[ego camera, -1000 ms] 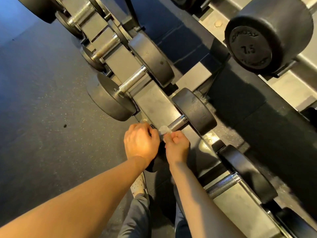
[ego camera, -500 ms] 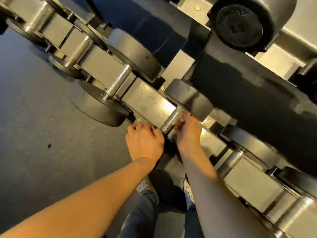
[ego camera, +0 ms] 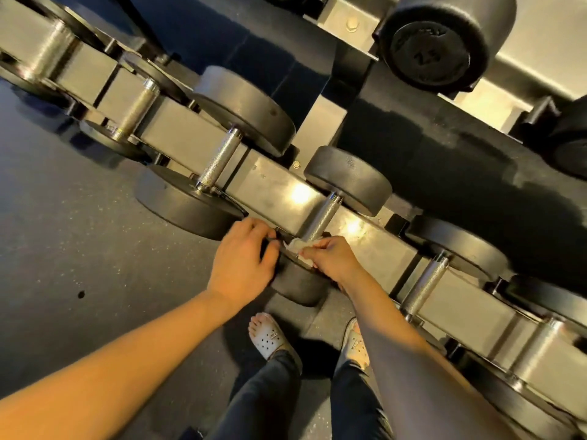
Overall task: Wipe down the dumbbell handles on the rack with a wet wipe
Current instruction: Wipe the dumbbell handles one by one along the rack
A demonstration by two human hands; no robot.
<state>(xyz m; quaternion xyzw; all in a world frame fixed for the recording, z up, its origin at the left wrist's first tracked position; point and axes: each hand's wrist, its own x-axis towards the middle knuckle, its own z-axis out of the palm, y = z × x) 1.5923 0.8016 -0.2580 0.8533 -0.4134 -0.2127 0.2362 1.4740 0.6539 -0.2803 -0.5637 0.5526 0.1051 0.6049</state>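
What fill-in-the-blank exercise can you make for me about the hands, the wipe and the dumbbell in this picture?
1. The right hand pinches a wet wipe that is ___ in colour.
2. The wipe touches the handle of a dumbbell whose heads are ___.
3. The left hand, beside the right, holds ___ wipe.
Missing words: white; black; no.
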